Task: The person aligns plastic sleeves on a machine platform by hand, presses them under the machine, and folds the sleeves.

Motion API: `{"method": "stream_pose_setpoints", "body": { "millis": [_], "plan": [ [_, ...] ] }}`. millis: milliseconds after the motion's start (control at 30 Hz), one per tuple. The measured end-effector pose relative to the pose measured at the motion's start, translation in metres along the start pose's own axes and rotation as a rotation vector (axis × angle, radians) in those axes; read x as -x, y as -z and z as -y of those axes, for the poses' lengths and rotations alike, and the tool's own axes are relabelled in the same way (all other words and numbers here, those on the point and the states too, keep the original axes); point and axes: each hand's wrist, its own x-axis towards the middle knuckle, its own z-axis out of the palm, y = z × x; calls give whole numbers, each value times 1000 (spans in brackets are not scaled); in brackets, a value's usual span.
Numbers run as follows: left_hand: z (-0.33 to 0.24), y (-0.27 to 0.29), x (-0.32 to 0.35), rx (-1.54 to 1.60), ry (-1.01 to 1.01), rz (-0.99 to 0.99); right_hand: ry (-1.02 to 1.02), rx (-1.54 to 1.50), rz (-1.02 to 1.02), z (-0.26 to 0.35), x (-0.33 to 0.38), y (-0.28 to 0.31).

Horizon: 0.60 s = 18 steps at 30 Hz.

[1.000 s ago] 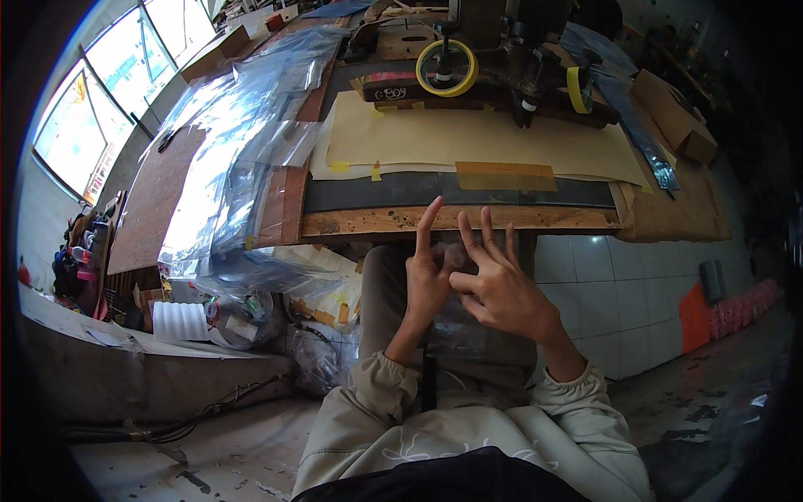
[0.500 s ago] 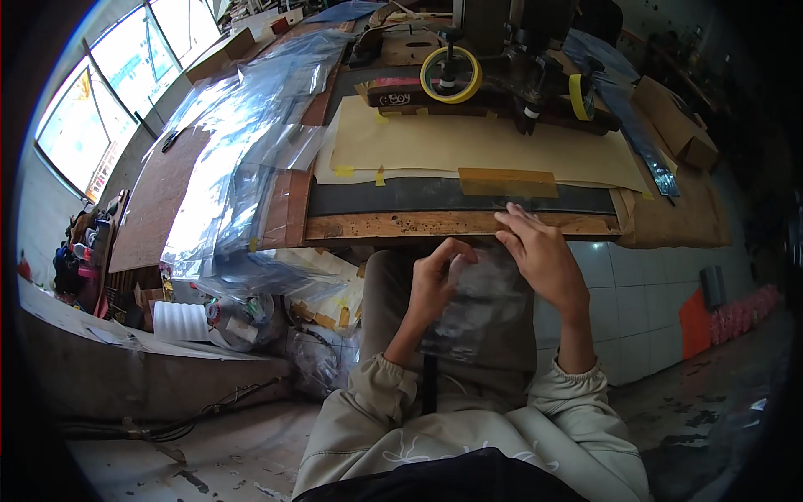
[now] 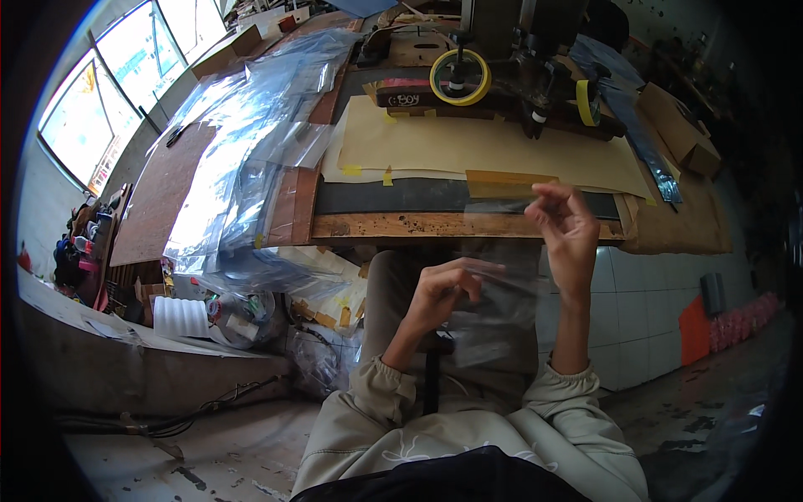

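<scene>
I hold a clear plastic bag (image 3: 502, 293) in both hands over my lap, just below the front edge of the workbench (image 3: 401, 224). My left hand (image 3: 442, 291) pinches the bag's lower left edge. My right hand (image 3: 567, 227) is raised higher and grips its upper right corner near the bench edge. The bag hangs stretched between them and is see-through, so its outline is faint.
Tan paper sheets (image 3: 468, 146) taped with yellow strips cover the bench. A yellow tape roll (image 3: 460, 77) sits on a dark machine (image 3: 535, 75) at the back. A heap of clear plastic bags (image 3: 242, 159) lies on the left. Clutter and a white roll (image 3: 180, 316) sit on the floor.
My hands were together with fingers spread; they have since taken hold of the clear bag, and my right hand has risen and moved right, pulling the bag open between them.
</scene>
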Motion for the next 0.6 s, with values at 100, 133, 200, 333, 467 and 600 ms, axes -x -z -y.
{"method": "stream_pose_setpoints", "body": {
  "millis": [100, 133, 200, 333, 467, 600],
  "plan": [
    [0, 2, 17, 16, 26, 174, 231, 85, -137, 0, -40, -3],
    [6, -2, 21, 108, 10, 217, 349, 104, -241, 6, -57, 1],
    [6, -9, 26, 121, 14, 185, 341, 51, -227, 18, -89, 5],
    [6, -10, 27, 132, -15, 109, 392, 412, -190, 5, -110, -9],
    [-1, -4, 34, 50, 52, 7, 642, 1304, -214, -11, -72, -22],
    [-8, -2, 47, -26, 113, -44, 177, 910, 519, -10, -59, -8]
  ]
}}
